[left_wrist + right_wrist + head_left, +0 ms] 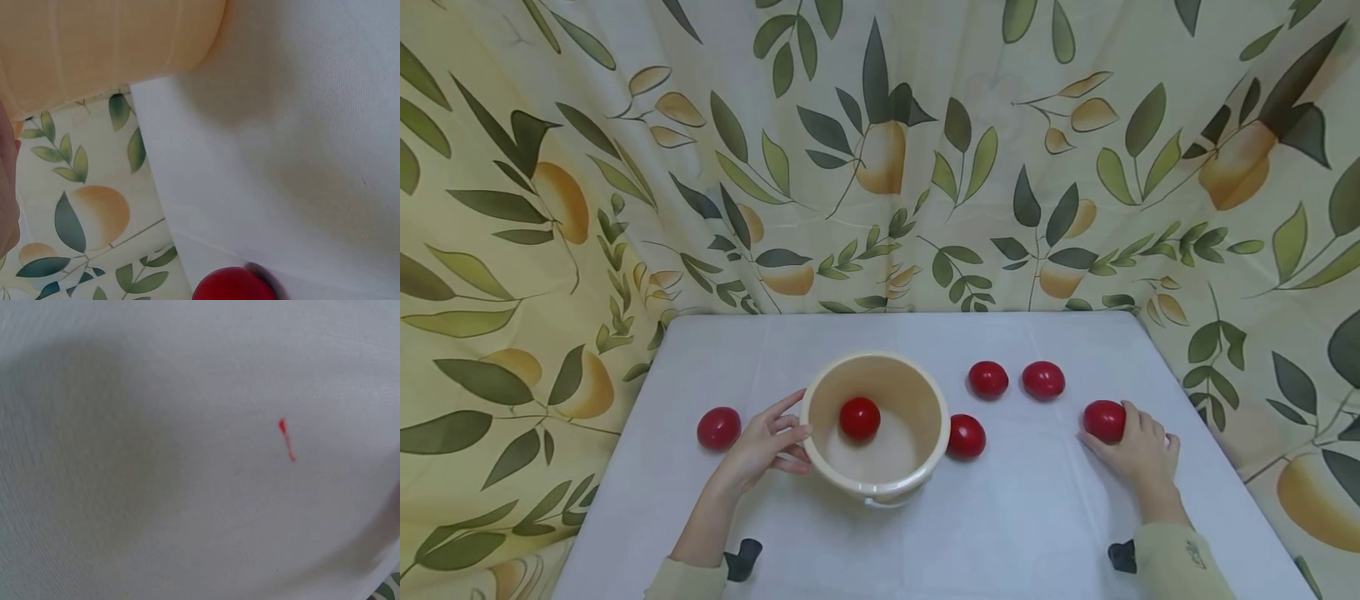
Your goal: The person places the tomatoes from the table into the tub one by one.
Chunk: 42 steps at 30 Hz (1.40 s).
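Note:
A cream bucket (880, 496) stands mid-table in the head view, its mouth toward the camera, with one shiny red ball (859, 419) inside. My left hand (767, 442) holds the bucket by its left side, thumb at the rim. The bucket's ribbed wall (119, 44) fills the upper left of the left wrist view. Far to the right, my right hand (1138, 446) grips another red ball (1103, 421) on the table, thumb and fingers around it. The right wrist view shows neither that ball nor the fingers' hold.
One red ball (718, 428) lies left of my left hand. Another (966, 437) sits against the bucket's right side in the head view, and two more, a nearer one (988, 380) and its neighbour (1043, 381), lie behind. White cloth (206, 487) with a red mark covers the table.

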Each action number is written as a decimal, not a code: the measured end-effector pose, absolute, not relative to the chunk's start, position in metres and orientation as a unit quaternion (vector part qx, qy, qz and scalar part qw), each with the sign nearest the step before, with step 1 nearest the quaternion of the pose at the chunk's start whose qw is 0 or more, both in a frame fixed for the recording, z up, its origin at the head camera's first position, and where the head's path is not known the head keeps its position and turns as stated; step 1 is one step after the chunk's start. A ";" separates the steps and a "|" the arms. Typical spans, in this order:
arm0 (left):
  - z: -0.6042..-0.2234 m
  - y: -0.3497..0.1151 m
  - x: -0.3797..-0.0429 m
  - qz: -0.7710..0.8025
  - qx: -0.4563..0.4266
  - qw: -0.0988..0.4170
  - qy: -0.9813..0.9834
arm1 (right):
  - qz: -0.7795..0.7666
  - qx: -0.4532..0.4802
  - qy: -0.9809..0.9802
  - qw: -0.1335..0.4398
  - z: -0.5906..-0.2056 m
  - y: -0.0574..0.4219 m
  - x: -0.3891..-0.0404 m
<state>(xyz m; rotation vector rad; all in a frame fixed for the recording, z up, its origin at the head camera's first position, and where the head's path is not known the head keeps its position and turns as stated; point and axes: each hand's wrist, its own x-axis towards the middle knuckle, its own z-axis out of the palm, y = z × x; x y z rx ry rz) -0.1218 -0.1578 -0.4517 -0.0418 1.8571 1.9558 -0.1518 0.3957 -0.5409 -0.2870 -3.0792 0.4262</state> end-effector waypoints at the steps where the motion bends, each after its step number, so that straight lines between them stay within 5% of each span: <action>1: -0.452 -0.158 -0.122 0.707 -0.016 0.220 0.672 | 0.138 -0.094 -0.986 0.011 -0.542 0.395 -0.152; 21: -0.450 -0.158 -0.120 0.722 0.004 0.217 0.657 | 0.124 -0.097 -0.987 0.024 -0.541 0.394 -0.156; 42: -0.452 -0.158 -0.121 0.714 -0.008 0.214 0.667 | 0.055 0.041 -0.989 0.130 -0.437 0.300 -0.206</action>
